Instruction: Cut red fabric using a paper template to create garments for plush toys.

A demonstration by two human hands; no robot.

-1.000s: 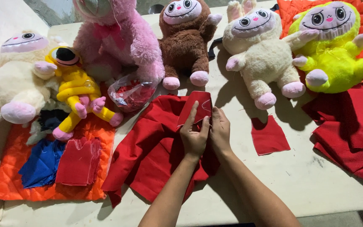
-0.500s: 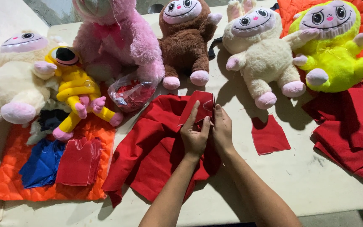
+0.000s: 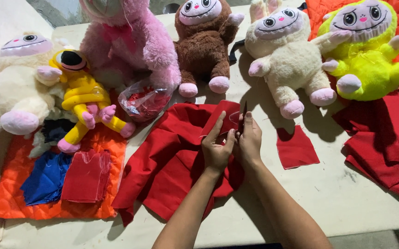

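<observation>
A red cloth piece [image 3: 222,121] was pinched by the left hand [image 3: 217,150]; scissors [image 3: 243,117] were gripped by the right hand [image 3: 250,140], above the surface [image 3: 347,203].

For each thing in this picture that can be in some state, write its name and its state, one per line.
Left hand: holding up the red cloth piece.
Right hand: gripping scissors, blades upright.
Large red cloth: crumpled.
Small red patch: lying flat.
Plastic bag: holding red scraps.
Brown plush: sitting upright.

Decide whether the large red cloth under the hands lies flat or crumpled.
Crumpled: the large red cloth shows deep folds and creases, with edges doubled over on the table, beneath both hands.
</observation>
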